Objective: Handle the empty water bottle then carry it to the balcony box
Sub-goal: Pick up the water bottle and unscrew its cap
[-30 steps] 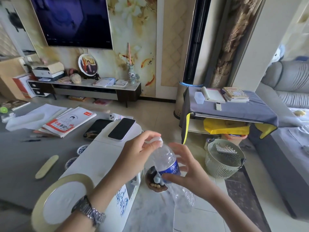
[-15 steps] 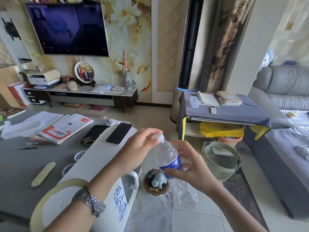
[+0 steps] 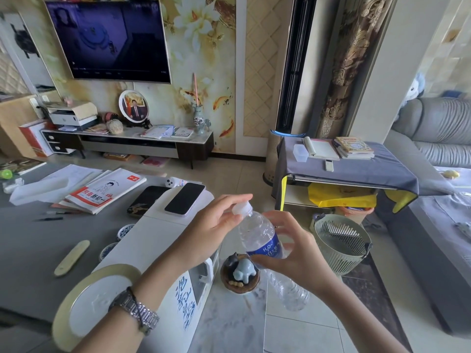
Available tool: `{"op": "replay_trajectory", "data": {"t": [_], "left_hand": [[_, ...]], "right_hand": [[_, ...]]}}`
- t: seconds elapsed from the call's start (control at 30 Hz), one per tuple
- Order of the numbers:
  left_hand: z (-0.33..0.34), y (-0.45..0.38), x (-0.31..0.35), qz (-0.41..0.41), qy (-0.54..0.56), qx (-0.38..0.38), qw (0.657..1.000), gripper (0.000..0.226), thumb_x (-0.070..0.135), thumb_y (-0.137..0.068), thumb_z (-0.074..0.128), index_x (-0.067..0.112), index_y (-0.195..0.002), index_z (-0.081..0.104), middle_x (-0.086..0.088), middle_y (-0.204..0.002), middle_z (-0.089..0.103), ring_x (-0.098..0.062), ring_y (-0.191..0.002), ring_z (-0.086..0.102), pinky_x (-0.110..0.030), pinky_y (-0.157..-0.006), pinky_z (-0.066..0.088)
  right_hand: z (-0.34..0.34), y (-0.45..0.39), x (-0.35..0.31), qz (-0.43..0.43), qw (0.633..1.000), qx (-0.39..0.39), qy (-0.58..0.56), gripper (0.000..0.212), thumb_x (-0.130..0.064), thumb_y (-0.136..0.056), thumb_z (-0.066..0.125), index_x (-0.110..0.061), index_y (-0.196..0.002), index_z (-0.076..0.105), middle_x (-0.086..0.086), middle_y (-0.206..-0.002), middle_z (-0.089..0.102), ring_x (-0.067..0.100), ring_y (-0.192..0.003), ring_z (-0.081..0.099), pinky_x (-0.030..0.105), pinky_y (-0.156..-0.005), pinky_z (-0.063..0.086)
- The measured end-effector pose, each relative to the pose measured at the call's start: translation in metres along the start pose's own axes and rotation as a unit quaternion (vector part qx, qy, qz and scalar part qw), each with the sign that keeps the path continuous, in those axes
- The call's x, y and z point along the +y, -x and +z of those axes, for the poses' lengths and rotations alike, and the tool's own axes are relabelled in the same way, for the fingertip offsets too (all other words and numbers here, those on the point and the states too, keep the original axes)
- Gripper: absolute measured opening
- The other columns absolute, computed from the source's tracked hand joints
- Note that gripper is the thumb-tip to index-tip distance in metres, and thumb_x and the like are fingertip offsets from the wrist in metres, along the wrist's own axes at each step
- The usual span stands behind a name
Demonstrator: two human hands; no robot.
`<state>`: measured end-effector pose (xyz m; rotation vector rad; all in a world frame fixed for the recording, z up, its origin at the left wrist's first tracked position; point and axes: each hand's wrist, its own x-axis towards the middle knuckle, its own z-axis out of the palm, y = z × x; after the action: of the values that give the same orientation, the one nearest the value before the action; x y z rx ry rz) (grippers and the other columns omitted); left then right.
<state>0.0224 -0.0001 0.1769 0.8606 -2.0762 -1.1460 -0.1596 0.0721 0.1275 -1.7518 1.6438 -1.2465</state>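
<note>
The bottle I hold is thin clear plastic, crinkled low down, with a glossy blue label and a matt white cap. My watch band is shiny metal. The basket looks like matt slatted plastic.

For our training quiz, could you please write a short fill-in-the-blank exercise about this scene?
1. The left hand pinches the bottle's white ____.
2. The right hand grips the bottle around its ____ label.
3. The phone lies screen-up on the ____ table.
Missing words: cap; blue; white
</note>
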Motion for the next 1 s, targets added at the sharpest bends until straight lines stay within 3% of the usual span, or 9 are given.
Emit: {"op": "replay_trajectory", "data": {"t": [0.1, 0.23, 0.33, 0.4, 0.5, 0.63, 0.77, 0.83, 1.0], "left_hand": [[-0.003, 0.000, -0.002, -0.002, -0.006, 0.009, 1.000, 0.028, 0.017, -0.093, 0.055, 0.031, -0.117, 0.061, 0.015, -0.120, 0.059, 0.011, -0.108, 0.053, 0.002, -0.085, 0.036], [0.001, -0.004, -0.004, -0.021, -0.039, 0.061, 0.997, 0.020, 0.031, -0.084, 0.065, 0.024, -0.103, 0.065, 0.008, -0.105, 0.064, 0.001, -0.096, 0.059, -0.009, -0.082, 0.042], [0.005, -0.005, -0.001, -0.021, -0.059, 0.095, 0.994, 0.023, 0.038, -0.080, 0.066, 0.022, -0.096, 0.064, 0.011, -0.095, 0.064, 0.001, -0.089, 0.057, -0.004, -0.074, 0.042], [0.005, -0.005, -0.002, -0.016, -0.055, 0.083, 0.995, 0.030, 0.044, -0.078, 0.064, 0.024, -0.101, 0.064, 0.010, -0.102, 0.064, 0.003, -0.093, 0.057, -0.002, -0.078, 0.043], [0.002, -0.001, -0.002, -0.010, 0.008, 0.014, 1.000, 0.034, 0.044, -0.080, 0.058, 0.040, -0.114, 0.058, 0.020, -0.123, 0.058, 0.011, -0.112, 0.052, -0.006, -0.094, 0.041], [-0.002, 0.001, -0.004, 0.011, -0.030, -0.015, 0.999, 0.034, 0.016, -0.092, 0.056, 0.036, -0.118, 0.060, 0.022, -0.119, 0.058, 0.007, -0.111, 0.053, 0.002, -0.088, 0.035], [-0.002, -0.003, -0.009, -0.002, -0.088, 0.028, 0.996, 0.016, 0.027, -0.088, 0.060, 0.028, -0.104, 0.065, 0.008, -0.108, 0.064, 0.003, -0.098, 0.056, 0.000, -0.079, 0.039], [-0.001, -0.005, -0.012, -0.010, -0.095, 0.045, 0.994, 0.018, 0.034, -0.086, 0.061, 0.024, -0.100, 0.065, 0.005, -0.104, 0.065, -0.001, -0.094, 0.059, -0.003, -0.077, 0.041], [-0.006, -0.005, -0.018, -0.042, -0.098, 0.137, 0.985, 0.038, 0.052, -0.079, 0.058, 0.018, -0.091, 0.067, 0.007, -0.090, 0.068, -0.004, -0.085, 0.061, -0.012, -0.072, 0.044]], "right_hand": [[-0.001, 0.002, -0.001, -0.001, 1.000, -0.015, 0.010, 0.071, -0.034, -0.057, 0.088, -0.037, -0.117, 0.050, -0.022, -0.109, 0.063, 0.001, -0.100, 0.061, 0.009, -0.073, 0.051], [0.001, 0.004, -0.002, -0.004, 0.999, -0.016, 0.035, 0.073, -0.040, -0.057, 0.086, -0.038, -0.119, 0.048, -0.025, -0.111, 0.060, -0.003, -0.101, 0.059, 0.008, -0.074, 0.051], [0.000, 0.005, -0.001, -0.005, 0.999, -0.018, 0.037, 0.074, -0.041, -0.057, 0.086, -0.038, -0.120, 0.047, -0.027, -0.112, 0.058, -0.005, -0.102, 0.058, 0.007, -0.074, 0.051], [-0.001, 0.006, 0.000, -0.006, 0.999, -0.013, 0.039, 0.074, -0.042, -0.057, 0.086, -0.038, -0.120, 0.047, -0.028, -0.112, 0.059, -0.003, -0.102, 0.059, 0.010, -0.074, 0.053], [-0.005, 0.007, 0.003, -0.010, 0.999, -0.001, 0.041, 0.074, -0.042, -0.056, 0.086, -0.040, -0.119, 0.048, -0.027, -0.110, 0.061, -0.002, -0.101, 0.060, 0.011, -0.074, 0.053], [-0.005, 0.008, 0.004, -0.011, 0.998, -0.012, 0.056, 0.074, -0.047, -0.055, 0.084, -0.045, -0.118, 0.046, -0.028, -0.111, 0.060, -0.003, -0.102, 0.059, 0.008, -0.076, 0.050], [0.001, 0.009, 0.006, -0.012, 0.997, -0.013, 0.082, 0.074, -0.048, -0.055, 0.083, -0.042, -0.119, 0.047, -0.026, -0.112, 0.061, -0.004, -0.101, 0.059, 0.003, -0.074, 0.046], [0.002, 0.008, 0.006, -0.014, 0.995, -0.012, 0.096, 0.074, -0.050, -0.056, 0.082, -0.041, -0.121, 0.047, -0.023, -0.114, 0.061, -0.002, -0.102, 0.059, 0.006, -0.076, 0.047], [0.006, 0.004, 0.009, -0.020, 0.991, -0.012, 0.134, 0.077, -0.054, -0.057, 0.077, -0.041, -0.124, 0.043, -0.018, -0.121, 0.060, 0.005, -0.105, 0.061, 0.029, -0.083, 0.056]]}}
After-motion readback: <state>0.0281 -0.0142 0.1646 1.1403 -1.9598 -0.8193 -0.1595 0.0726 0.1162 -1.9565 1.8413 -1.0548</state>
